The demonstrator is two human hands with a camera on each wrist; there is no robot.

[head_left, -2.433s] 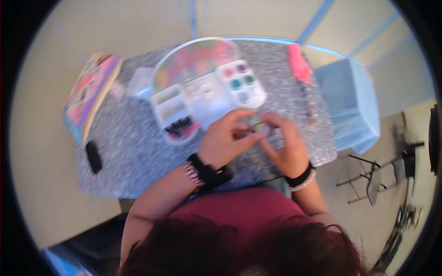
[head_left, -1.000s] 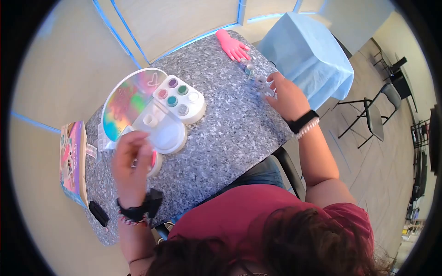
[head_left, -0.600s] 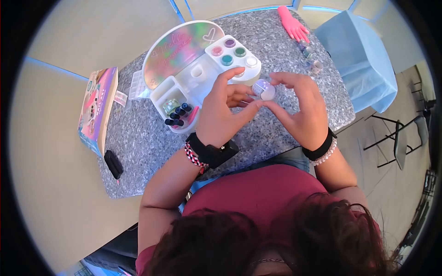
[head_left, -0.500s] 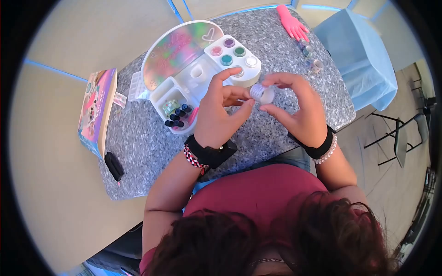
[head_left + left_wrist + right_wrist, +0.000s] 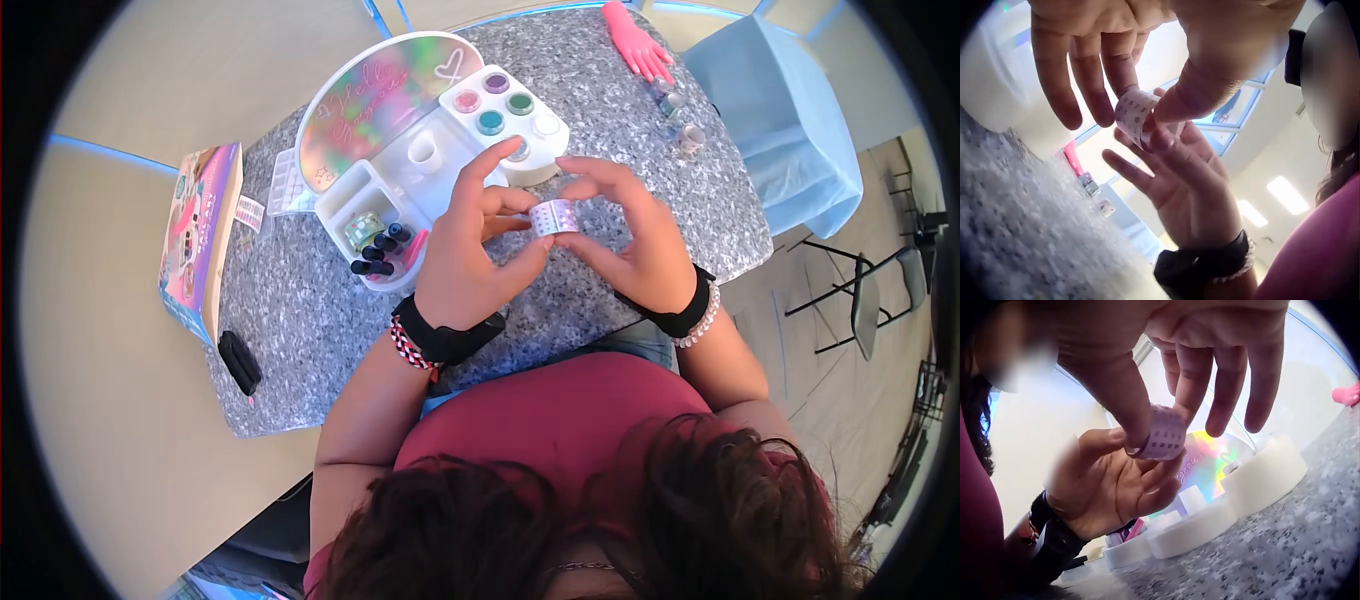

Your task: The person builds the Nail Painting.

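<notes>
While the left hand [image 5: 465, 265] pinches one side and the right hand [image 5: 655, 250] the other, the small patterned roll [image 5: 554, 217] is above the table [image 5: 550, 315], between its near edge and the white vanity tray [image 5: 405, 165]. Looks light, maybe thin, smooth, easily creased (material unclear); best taken gently by the rims.

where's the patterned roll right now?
Head view, near centre: the patterned roll is pinched in the fingertips of both the left hand and the right hand, on the near side of the white organizer.
</notes>
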